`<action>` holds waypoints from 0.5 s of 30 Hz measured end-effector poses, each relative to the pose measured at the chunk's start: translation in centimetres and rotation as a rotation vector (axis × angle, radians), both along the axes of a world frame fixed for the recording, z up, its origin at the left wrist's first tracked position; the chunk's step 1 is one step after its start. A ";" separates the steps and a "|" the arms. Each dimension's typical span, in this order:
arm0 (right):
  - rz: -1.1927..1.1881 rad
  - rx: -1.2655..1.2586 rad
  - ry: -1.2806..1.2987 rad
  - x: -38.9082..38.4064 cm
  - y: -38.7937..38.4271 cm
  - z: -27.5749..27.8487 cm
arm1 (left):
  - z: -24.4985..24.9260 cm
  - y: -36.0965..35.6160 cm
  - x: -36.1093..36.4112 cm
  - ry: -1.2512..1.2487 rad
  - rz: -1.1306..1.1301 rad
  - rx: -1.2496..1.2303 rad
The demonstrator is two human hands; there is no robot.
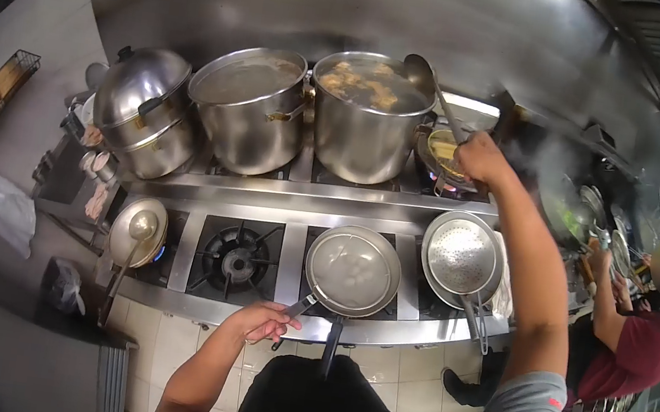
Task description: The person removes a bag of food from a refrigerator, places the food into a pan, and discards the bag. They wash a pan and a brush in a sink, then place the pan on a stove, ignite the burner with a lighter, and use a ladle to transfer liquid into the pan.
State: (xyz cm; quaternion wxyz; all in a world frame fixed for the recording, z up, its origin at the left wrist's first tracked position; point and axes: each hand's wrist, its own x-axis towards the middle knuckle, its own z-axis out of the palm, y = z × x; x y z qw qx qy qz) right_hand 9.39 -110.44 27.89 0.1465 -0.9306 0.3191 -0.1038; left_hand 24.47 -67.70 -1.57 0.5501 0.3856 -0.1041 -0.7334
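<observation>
My right hand (pixel 484 158) is wrapped round the handle of a long ladle (pixel 419 71), whose bowl is over the right rim of a tall stockpot (pixel 365 140). Liquid with brownish pieces floating in it fills that pot. My left hand (pixel 266 322) is closed at the handle of a round strainer (pixel 353 272), which sits in a pan on the front burner. Cloudy liquid with pale bubbles shows inside it. The pan's black handle (pixel 332 345) points toward my body.
Another open stockpot (pixel 249 133) and a lidded pot (pixel 149 120) stand at the back left. At the front are a pan with a ladle (pixel 142 225), a bare burner (pixel 237 259) and a perforated strainer (pixel 461 257). A co-worker (pixel 644 356) stands at right near steam.
</observation>
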 end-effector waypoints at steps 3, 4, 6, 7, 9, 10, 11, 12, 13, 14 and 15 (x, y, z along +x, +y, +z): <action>0.499 -0.564 0.297 0.5 -4.8 -0.6 | 2.0 -0.1 -2.9 0.049 0.018 0.085; 0.420 -0.487 0.327 0.7 -4.0 0.4 | 2.4 -0.1 -4.1 0.060 0.029 0.098; -0.046 0.134 0.043 1.1 -1.0 2.6 | 3.0 0.1 -5.9 -0.024 0.064 0.158; -0.083 0.216 -0.016 1.4 -0.7 3.0 | 3.0 0.3 -6.6 0.004 0.109 0.126; -0.103 0.370 -0.028 2.4 -2.2 3.1 | 2.5 0.4 -6.8 0.022 0.145 0.152; -0.119 0.523 -0.037 3.1 -2.8 3.1 | 2.3 0.6 -7.0 0.042 0.185 0.178; -0.162 0.730 -0.097 3.3 -3.4 3.3 | 2.3 0.8 -7.3 0.044 0.189 0.174; -0.158 0.727 -0.097 3.5 -3.9 3.8 | 2.7 0.7 -7.5 0.049 0.195 0.137; -0.254 1.083 -0.243 3.6 -4.2 4.3 | 3.0 0.8 -7.6 0.054 0.199 0.102; -0.352 1.437 -0.391 3.5 -4.5 4.5 | 3.3 1.0 -7.7 0.056 0.199 0.102; -0.266 1.562 -0.552 3.2 -4.3 4.7 | 3.7 1.1 -7.7 0.049 0.223 0.072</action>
